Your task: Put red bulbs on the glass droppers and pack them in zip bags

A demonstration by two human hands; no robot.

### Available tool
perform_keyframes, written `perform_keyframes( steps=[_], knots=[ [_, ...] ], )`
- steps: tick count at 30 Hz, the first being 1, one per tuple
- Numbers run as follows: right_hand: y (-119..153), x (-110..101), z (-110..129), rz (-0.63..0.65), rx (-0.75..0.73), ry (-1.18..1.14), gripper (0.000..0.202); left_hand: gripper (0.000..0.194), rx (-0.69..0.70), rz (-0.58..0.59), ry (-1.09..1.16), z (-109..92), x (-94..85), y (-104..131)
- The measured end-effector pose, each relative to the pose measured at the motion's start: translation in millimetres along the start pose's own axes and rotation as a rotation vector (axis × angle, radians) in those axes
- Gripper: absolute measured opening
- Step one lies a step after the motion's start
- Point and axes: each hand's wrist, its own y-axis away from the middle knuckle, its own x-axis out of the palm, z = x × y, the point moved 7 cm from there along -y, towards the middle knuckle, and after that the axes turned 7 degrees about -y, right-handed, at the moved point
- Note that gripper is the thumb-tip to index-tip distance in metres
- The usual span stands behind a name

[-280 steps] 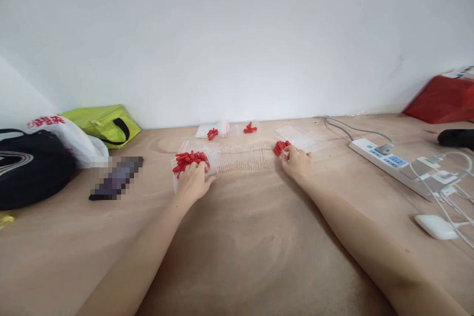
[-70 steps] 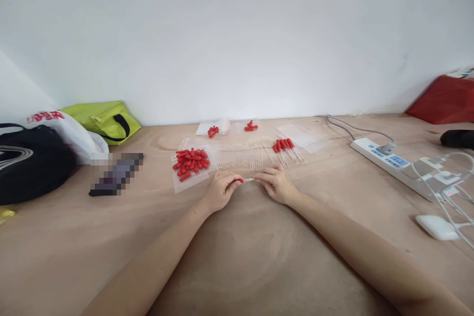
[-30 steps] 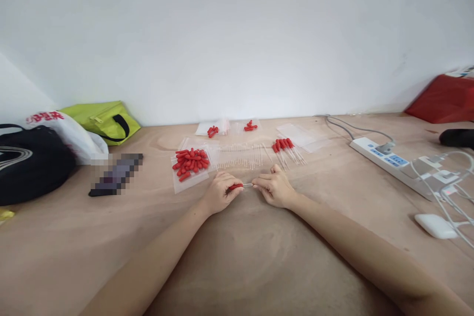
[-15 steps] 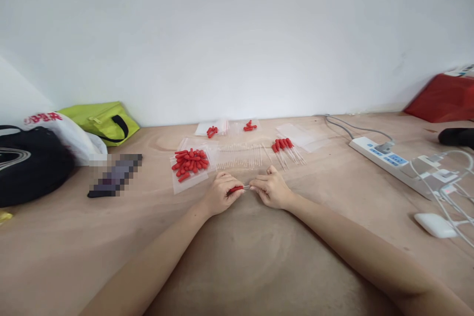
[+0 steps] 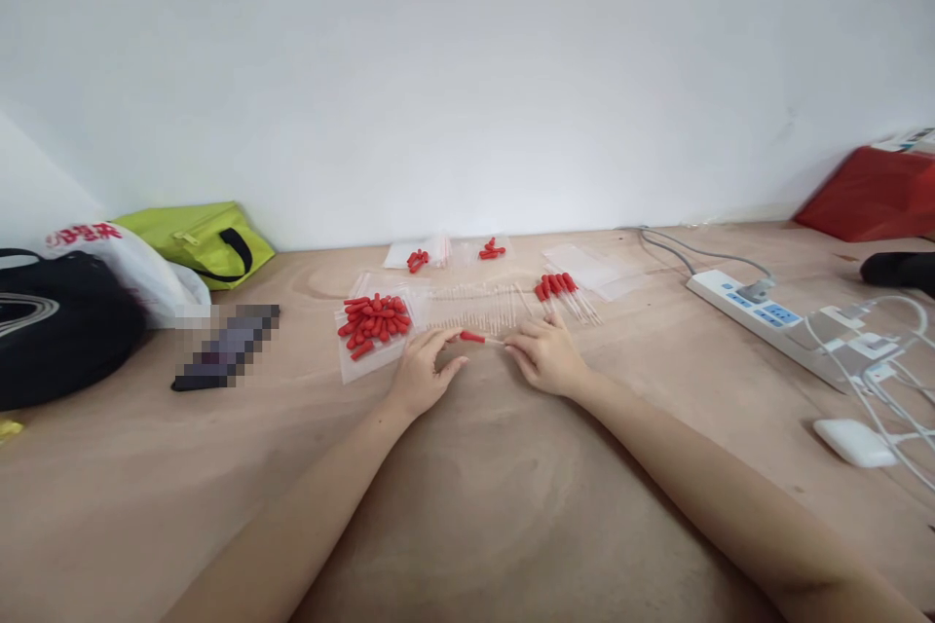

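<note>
Head view: The left hand [image 5: 422, 372] now has its thumb parted from the red cap [image 5: 472, 337]; an index fingertip remains at or beside the cap's outer end. The right hand [image 5: 546, 355] clamps the white stick [image 5: 494, 342] bearing that cap, so it alone appears to support the assembly. From this cap, the bare sticks [image 5: 478, 310] lie at 12 o'clock, the loose red caps [image 5: 376, 319] near 10, and the capped sticks [image 5: 559, 287] near 2.
</note>
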Motion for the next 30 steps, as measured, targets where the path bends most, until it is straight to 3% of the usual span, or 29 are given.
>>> perform_keyframes(
  steps=[2, 5, 10, 25, 28, 30],
  knots=[
    [2.0, -5.8, -18.6, -0.086, 0.153, 0.015, 0.025, 0.032, -0.049, -0.049, -0.018, 5.2, -4.4, 0.6],
    [8.3, -13.6, -50.2, -0.2, 0.422, 0.062, 0.026, 0.028, -0.041, -0.052, -0.022, 6.0, -4.1, 1.3],
    [11.5, -10.8, -83.0, -0.187, 0.667, 0.16, 0.028, 0.012, 0.044, 0.046, -0.035, 0.4, 7.0, 2.1],
    [-11.0, 3.9, -94.6, -0.127, 0.767, 0.207, 0.025, 0.013, 0.087, 0.058, -0.073, -4.3, 8.7, 2.4],
    [-11.3, 2.6, -92.6, -0.127, 0.77, 0.192, 0.027, 0.012, 0.074, -0.035, -0.176, -1.4, -1.5, -0.3],
    [-12.1, 3.3, -91.3, -0.108, 0.775, 0.189, 0.029, 0.012, -0.012, -0.135, -0.275, 10.0, -16.1, -4.2]
  ],
)
